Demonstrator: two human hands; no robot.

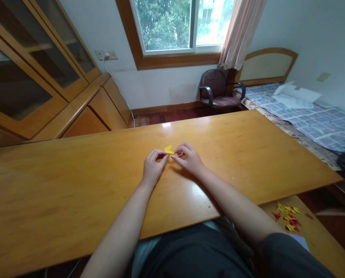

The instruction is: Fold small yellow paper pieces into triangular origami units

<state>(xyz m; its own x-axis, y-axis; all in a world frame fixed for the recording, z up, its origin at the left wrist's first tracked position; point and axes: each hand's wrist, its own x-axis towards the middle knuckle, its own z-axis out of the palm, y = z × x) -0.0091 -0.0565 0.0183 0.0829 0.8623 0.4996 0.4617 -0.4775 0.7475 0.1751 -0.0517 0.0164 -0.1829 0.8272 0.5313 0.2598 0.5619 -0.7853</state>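
A small yellow origami crane (pixel 168 150) is held up just above the wooden table, with one pointed flap standing upward. My left hand (pixel 155 164) pinches its left end between thumb and fingertips. On the other side, my right hand (pixel 190 158) is closed at the thin right tip, thumb and forefinger together; the exact contact is too small to make out. Below the table edge at right, several yellow and red folded paper cranes (pixel 290 218) lie in a loose group on a lower wooden surface.
The broad wooden table (pixel 74 185) spreads beneath both hands. Beyond it stand a brown armchair (pixel 219 90) and a bed (pixel 308 119) with a plaid cover. Glass-doored cabinets (pixel 45 77) line the left wall. Near the folded pieces lies a pale sheet (pixel 300 241).
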